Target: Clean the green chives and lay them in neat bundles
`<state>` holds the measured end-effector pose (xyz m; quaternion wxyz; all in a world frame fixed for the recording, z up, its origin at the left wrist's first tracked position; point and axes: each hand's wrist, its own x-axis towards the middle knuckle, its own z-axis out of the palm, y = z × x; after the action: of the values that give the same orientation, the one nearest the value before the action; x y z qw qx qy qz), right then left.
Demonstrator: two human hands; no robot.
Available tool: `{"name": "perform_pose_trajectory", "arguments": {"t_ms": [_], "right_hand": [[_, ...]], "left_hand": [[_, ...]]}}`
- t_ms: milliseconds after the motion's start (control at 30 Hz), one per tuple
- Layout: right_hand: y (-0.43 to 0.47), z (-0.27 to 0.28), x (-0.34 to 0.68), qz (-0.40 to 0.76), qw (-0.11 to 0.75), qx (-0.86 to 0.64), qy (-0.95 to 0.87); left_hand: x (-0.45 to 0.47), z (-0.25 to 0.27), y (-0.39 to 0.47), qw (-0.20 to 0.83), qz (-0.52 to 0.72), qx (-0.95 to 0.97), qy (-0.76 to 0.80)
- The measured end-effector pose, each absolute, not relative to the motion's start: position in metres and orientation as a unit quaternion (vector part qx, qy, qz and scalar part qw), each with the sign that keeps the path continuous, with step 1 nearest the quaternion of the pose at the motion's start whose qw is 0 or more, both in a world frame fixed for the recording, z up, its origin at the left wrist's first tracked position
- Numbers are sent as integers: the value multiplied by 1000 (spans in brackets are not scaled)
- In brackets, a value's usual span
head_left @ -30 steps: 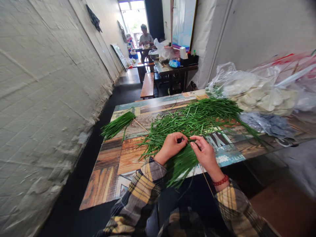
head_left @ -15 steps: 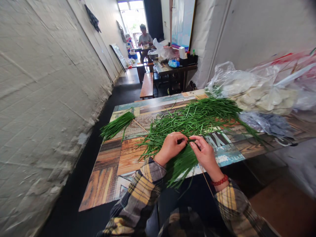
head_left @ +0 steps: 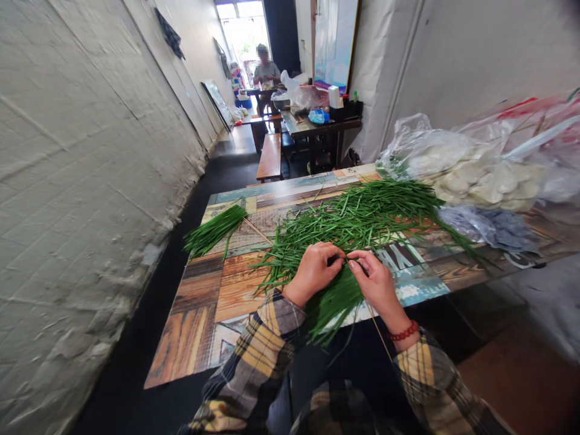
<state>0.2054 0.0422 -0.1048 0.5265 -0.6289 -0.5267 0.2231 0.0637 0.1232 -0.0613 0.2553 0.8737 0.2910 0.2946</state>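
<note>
Viewed remotely through the head camera, I record the left grip [head_left: 315, 272] with thumb and forefinger together over the upper end of a green bundle [head_left: 335, 302]; what they pinch is hidden. At the same spot my right grip [head_left: 376, 284] has thumb and forefinger close to each other; whether they are clamped on anything I cannot tell. A thin tan strand [head_left: 379, 330] trails below the right palm, and a red bracelet [head_left: 403, 333] circles that wrist. The green bundle lies under both grips, its stalks fanning toward the near edge of the counter [head_left: 194, 329]. Directly beyond it I note a loose green pile [head_left: 362, 211]. A second bundle [head_left: 217, 229] rests at the left edge; a clear plastic bag [head_left: 435, 148] sits right of the pile. A person [head_left: 267, 74] occupies the background
</note>
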Motion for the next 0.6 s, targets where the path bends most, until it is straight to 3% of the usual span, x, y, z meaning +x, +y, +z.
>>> {"name": "perform_pose_trajectory", "arguments": {"t_ms": [600], "right_hand": [[43, -104, 206, 207, 522, -635, -530]], "left_hand": [[65, -61, 123, 264, 297, 874, 279]]}}
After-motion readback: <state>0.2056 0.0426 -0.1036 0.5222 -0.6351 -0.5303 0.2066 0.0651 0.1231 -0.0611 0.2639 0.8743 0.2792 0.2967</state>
